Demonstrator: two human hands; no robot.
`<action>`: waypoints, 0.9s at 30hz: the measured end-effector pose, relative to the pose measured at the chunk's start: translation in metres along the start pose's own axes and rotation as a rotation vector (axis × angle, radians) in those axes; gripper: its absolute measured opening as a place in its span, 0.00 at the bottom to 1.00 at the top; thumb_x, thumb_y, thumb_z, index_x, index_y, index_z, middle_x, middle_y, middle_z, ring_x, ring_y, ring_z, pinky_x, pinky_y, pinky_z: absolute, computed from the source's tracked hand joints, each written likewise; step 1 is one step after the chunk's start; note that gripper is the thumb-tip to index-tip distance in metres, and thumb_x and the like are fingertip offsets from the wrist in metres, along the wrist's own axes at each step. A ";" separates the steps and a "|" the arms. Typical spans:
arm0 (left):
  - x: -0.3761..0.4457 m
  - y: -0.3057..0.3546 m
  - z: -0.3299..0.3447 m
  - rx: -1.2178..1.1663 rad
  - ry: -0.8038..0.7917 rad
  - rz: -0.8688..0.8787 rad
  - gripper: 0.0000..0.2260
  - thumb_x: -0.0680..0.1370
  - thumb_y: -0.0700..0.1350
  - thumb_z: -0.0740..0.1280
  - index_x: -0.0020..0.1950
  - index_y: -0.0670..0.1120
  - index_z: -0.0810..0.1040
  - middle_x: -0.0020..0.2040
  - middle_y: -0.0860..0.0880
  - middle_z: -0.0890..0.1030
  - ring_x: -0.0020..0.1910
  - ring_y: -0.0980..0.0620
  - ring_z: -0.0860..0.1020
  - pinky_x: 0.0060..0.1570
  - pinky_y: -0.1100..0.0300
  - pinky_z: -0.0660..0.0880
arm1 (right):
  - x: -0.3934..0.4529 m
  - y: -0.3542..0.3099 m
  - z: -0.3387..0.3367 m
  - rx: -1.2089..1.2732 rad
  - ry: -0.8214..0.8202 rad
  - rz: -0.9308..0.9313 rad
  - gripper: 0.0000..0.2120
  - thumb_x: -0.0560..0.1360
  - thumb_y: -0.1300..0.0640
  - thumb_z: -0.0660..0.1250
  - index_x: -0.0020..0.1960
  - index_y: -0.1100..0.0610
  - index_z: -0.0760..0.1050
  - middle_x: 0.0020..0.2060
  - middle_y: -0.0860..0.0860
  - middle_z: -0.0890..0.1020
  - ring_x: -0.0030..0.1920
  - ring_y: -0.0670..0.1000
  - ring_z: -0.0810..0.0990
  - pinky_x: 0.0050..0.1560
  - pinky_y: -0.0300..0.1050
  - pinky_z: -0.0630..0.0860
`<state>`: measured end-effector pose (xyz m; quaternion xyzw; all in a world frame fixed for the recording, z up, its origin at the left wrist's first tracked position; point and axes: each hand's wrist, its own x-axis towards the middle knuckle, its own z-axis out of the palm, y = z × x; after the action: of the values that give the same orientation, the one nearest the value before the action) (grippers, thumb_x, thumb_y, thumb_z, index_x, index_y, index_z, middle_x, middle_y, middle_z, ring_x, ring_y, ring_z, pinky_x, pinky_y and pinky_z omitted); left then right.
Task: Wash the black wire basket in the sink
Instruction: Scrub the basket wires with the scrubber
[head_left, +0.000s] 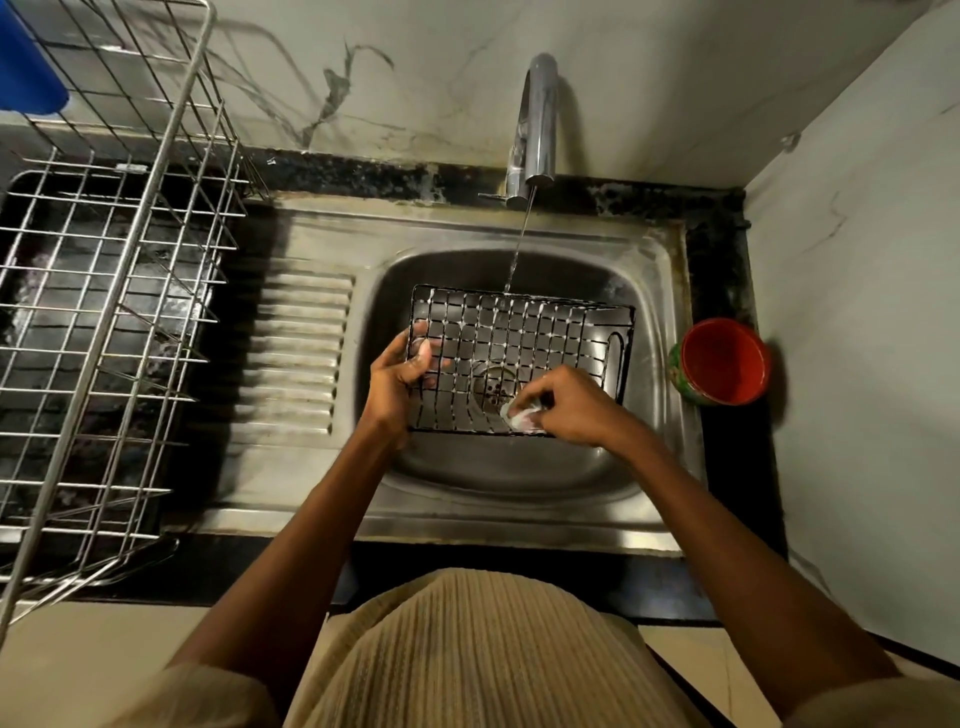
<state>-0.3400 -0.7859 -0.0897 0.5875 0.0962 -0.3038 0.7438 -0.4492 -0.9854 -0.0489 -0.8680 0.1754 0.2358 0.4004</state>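
Observation:
The black wire basket (524, 332) is held over the steel sink (649, 270), flecked with white suds. My left hand (397, 382) grips its left edge, fingers curled through the wires. My right hand (566, 402) pinches a small soapy scrub pad (522, 415) against the basket's near edge. A thin stream of water falls from the chrome tap (537, 124) onto the basket's far rim.
A large steel dish rack (104, 291) stands on the dark counter at the left, with a blue object (26, 67) at its far corner. A red-lined cup (722, 361) sits right of the sink. The ribbed drainboard (301, 353) lies between rack and basin.

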 end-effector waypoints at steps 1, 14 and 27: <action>-0.001 0.000 0.001 -0.003 -0.002 -0.002 0.17 0.81 0.35 0.62 0.70 0.41 0.74 0.53 0.45 0.82 0.49 0.45 0.81 0.42 0.61 0.75 | 0.001 0.000 -0.002 -0.033 -0.004 0.002 0.16 0.71 0.68 0.73 0.55 0.54 0.84 0.53 0.50 0.85 0.49 0.45 0.79 0.49 0.40 0.74; -0.001 0.006 0.001 0.048 -0.009 0.020 0.19 0.81 0.36 0.62 0.73 0.39 0.71 0.56 0.44 0.81 0.51 0.44 0.81 0.43 0.61 0.75 | 0.010 -0.017 0.018 0.004 -0.076 -0.068 0.14 0.75 0.64 0.71 0.61 0.60 0.80 0.54 0.52 0.82 0.51 0.48 0.79 0.42 0.35 0.71; 0.000 0.006 0.006 0.045 -0.022 0.026 0.17 0.82 0.35 0.61 0.71 0.39 0.72 0.54 0.45 0.82 0.46 0.49 0.82 0.41 0.64 0.77 | -0.003 0.002 -0.004 -0.774 0.125 0.059 0.11 0.76 0.69 0.66 0.57 0.61 0.77 0.51 0.57 0.81 0.52 0.56 0.80 0.45 0.46 0.72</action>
<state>-0.3384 -0.7905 -0.0833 0.6018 0.0737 -0.3026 0.7354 -0.4518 -0.9897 -0.0464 -0.9621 0.1222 0.2424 0.0250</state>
